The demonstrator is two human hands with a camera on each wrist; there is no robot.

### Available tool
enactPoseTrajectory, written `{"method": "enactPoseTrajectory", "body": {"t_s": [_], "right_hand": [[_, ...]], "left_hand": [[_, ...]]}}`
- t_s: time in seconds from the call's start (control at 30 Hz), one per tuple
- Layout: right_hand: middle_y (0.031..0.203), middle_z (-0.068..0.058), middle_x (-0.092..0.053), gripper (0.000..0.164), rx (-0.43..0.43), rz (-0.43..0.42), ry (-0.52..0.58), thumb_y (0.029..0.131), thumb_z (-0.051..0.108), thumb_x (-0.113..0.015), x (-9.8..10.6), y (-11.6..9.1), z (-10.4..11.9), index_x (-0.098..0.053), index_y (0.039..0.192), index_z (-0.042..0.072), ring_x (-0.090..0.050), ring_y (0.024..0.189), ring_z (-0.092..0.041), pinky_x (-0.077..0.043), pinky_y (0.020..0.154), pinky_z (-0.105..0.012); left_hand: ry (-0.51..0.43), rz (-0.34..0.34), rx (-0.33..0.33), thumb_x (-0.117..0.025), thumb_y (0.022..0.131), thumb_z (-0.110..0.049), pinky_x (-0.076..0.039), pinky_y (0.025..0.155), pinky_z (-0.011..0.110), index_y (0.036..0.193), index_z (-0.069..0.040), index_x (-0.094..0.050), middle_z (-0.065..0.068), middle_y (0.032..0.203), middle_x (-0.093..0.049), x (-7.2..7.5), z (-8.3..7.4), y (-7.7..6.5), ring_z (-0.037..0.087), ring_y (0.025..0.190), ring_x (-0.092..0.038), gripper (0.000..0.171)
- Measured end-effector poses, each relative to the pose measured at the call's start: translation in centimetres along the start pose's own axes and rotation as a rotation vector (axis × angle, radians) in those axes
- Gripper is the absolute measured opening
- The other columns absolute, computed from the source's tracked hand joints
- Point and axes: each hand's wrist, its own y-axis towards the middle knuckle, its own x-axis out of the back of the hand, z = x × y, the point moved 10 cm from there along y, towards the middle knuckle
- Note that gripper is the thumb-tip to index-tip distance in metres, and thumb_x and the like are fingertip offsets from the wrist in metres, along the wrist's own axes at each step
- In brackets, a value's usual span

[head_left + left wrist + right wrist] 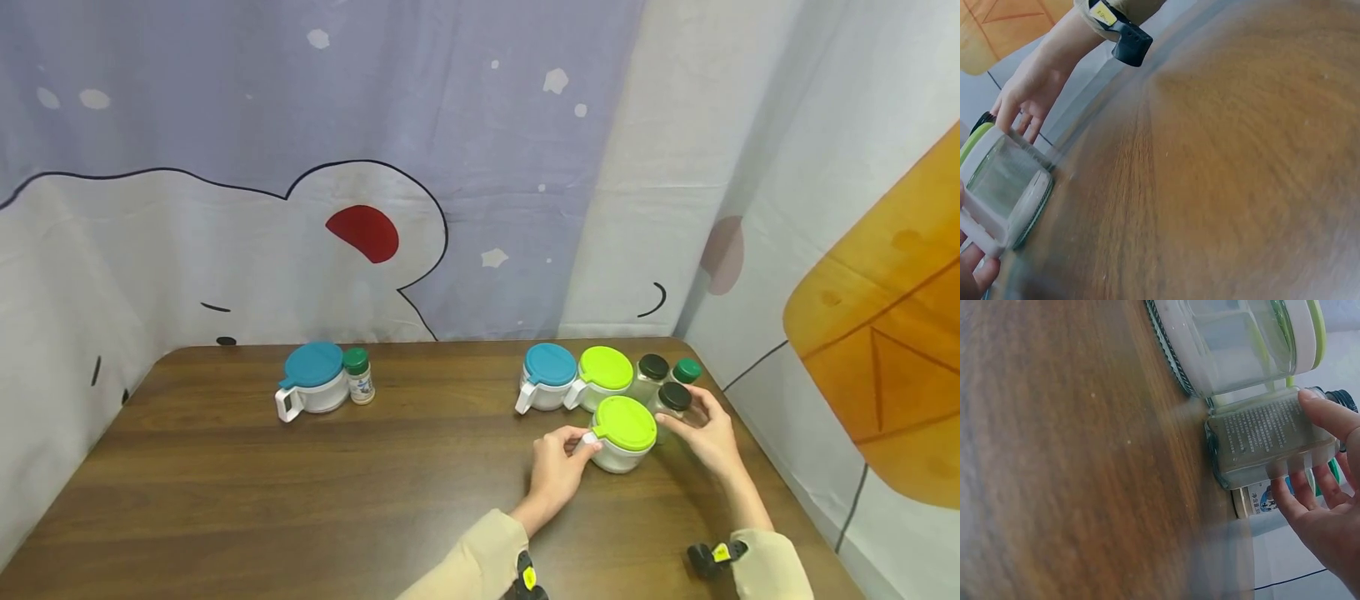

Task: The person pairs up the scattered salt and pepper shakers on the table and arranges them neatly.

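Note:
My left hand [557, 467] pinches the white handle of a glass seasoning jar [618, 458] with a lime-green lid. In the left wrist view its fingers [985, 275] show at the handle's lower end. To the right, my right hand [708, 433] holds a square glass spice bottle [1257, 434] with a black cap, thumb on one side and fingers on the other. The bottle stands close beside the lime-lidded jar. Right behind these two are another lime-lidded jar [606, 371], a second black-capped bottle [649, 379] and a green-capped shaker [686, 371].
A blue-lidded jar [550, 367] stands left of the rear lime-lidded one. Farther left on the wooden table [337, 500] are another blue-lidded jar [315, 379] and a green-capped shaker [360, 379], side by side. A printed curtain [510, 208] hangs behind the table and along its right side.

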Motion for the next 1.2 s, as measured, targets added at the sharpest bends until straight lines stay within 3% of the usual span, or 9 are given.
{"method": "enactPoseTrajectory", "body": {"t_s": [0.5,1.2], "right_hand": [[0.096,0.034,-0.059,0.057,-0.037,-0.071,-0.014,0.075,0.006,-0.081,0.3,0.0,-0.1,-0.052,0.123,-0.001,-0.057,0.093,0.014,-0.049,0.079,-0.007],[0.09,0.033,-0.06,0.057,-0.037,-0.08,-0.038,0.071,0.006,-0.083,0.7,-0.4,0.3,-0.054,0.12,0.0,-0.059,0.086,0.014,-0.05,0.075,-0.008]], "left_hand": [[-0.014,-0.052,0.03,-0.078,0.077,-0.015,-0.051,0.063,0.015,0.09,-0.006,-0.075,0.005,0.085,-0.076,0.4,0.0,-0.3,0.008,0.075,-0.068,0.016],[-0.015,-0.067,0.052,-0.077,0.078,-0.015,-0.055,0.069,0.018,0.092,-0.006,-0.075,0.006,0.089,-0.076,1.1,0.0,-0.6,0.012,0.081,-0.071,0.017]]}}
